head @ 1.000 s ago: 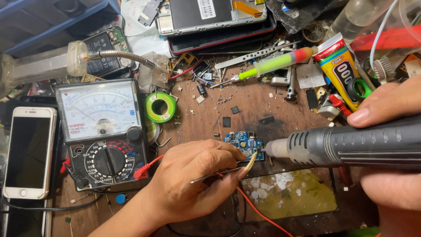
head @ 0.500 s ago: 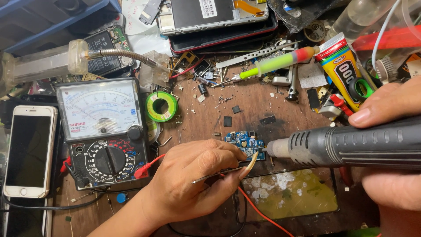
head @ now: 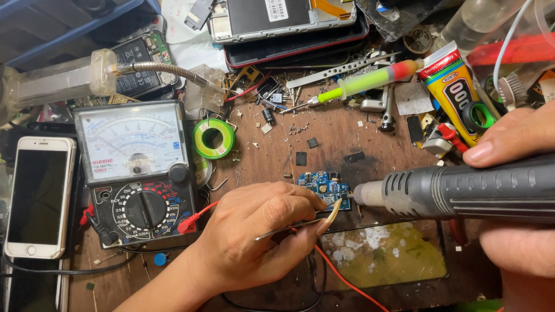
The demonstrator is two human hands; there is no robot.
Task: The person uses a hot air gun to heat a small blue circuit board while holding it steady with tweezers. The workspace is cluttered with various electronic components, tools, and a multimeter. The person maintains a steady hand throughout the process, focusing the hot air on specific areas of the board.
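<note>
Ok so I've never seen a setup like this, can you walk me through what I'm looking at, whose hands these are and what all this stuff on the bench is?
This is one view, from a camera worn on a person's head, looking down at their own two bare hands over a cluttered wooden workbench.

The left hand holds metal tweezers at a small blue circuit board. The right hand grips a grey hot-air tool, its nozzle pointing at that board.

Around them lie an analog multimeter with a dial, a white phone face up, a green spool of solder wire, a green and red syringe, a tube of glue, opened phone parts at the top, and a yellowish glass panel near the bottom.
</note>
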